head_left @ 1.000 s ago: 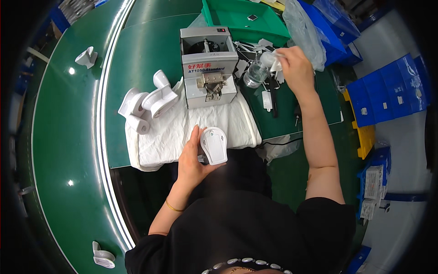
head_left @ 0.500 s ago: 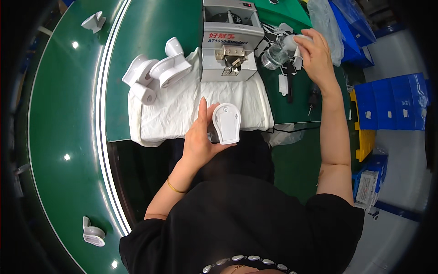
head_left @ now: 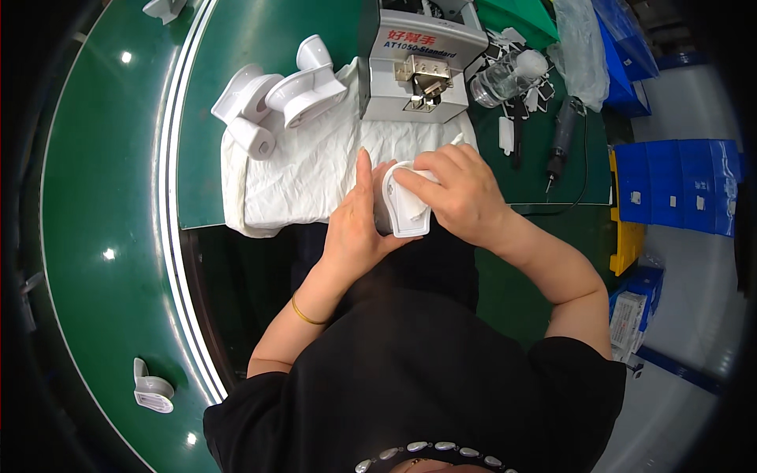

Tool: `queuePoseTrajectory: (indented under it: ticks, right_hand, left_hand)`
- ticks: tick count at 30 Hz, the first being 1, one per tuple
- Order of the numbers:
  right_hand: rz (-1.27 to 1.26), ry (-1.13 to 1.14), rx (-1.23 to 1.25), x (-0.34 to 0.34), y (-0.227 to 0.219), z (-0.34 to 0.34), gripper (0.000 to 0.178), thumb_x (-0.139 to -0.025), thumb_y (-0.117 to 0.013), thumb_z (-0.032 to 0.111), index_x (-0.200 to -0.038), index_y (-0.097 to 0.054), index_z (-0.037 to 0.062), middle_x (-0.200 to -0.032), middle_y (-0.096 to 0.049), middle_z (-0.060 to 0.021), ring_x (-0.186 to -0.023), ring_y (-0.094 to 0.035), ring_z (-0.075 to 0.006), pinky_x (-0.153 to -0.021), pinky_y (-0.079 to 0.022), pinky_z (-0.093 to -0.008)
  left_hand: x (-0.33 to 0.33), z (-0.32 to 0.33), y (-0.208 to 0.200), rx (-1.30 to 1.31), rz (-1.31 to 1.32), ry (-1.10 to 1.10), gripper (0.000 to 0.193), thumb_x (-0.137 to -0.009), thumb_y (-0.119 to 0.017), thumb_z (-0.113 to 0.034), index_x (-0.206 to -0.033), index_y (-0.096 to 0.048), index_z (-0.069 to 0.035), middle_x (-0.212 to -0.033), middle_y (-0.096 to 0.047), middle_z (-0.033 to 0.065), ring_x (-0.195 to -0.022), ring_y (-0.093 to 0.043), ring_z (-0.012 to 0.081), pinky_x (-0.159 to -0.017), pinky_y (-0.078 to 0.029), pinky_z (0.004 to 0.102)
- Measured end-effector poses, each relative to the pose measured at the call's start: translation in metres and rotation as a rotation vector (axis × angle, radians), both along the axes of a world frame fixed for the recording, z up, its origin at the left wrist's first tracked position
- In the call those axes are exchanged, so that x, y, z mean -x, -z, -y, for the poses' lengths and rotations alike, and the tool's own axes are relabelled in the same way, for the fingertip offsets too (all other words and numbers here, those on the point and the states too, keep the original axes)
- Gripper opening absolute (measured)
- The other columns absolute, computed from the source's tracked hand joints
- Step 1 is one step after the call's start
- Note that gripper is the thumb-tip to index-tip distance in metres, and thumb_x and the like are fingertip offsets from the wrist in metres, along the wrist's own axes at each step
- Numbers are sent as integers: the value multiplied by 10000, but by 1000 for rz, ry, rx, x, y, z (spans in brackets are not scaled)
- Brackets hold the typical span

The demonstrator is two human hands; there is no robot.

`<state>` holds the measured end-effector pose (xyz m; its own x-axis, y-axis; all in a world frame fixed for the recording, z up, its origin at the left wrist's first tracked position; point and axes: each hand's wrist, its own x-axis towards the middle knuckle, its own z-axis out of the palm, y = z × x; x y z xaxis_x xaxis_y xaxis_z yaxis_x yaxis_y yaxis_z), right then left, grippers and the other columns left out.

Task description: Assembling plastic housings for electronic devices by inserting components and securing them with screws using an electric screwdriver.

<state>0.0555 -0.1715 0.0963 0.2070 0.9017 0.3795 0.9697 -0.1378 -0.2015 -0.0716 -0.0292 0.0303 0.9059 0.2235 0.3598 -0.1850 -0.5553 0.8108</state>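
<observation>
White plastic housing held in both hands over the cloth's near edge.

The housing is cupped from the 9 o'clock side by the left hand, apparently to steady it, while the right hand is closed over its top from 3 o'clock. A white cloth is spread beneath, presumably as padding. More white parts lie at 11 o'clock, beside the grey machine at 12 o'clock.
</observation>
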Motion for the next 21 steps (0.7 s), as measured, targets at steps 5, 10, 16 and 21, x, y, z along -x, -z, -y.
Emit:
queuePoseTrajectory:
  ticks: [5,10,16,21]
  right_hand:
    - [21,37,91,9,-8,12,331,-708,-633,24,-1026,-705,77,-913,-609,-57,-797,-575,-236,-675,-433,-353]
    - [18,64,23,0,-1,3,353,-691,-643,11,-1028,-711,92,-913,-611,-55,-797,-576,-237,-672,-433,-352]
    - [85,115,51,-5,-8,0,332,-700,-642,23,-1016,-714,93,-914,-609,-55,-805,-579,-242,-691,-445,-350]
    - [75,-35,2,-6,-4,-14,329,-711,-633,32,-1022,-717,99,-897,-599,-53,-808,-579,-246,-695,-460,-349]
  left_hand:
    - [-1,0,1,49,27,7,1216,-623,-895,-190,-1493,-95,97,-1270,-596,227,-1114,-616,386,-903,-533,410]
    - [-1,-2,1,48,32,6,1186,-623,-891,-157,-1489,-121,99,-1255,-605,227,-1127,-612,385,-914,-530,412]
    - [0,-3,-1,34,29,3,1184,-605,-894,-131,-1488,-137,97,-1256,-603,232,-1126,-614,379,-909,-533,408]
    - [1,-2,0,39,-8,3,1178,-598,-889,-109,-1489,-146,94,-1255,-603,232,-1126,-611,384,-909,-530,410]
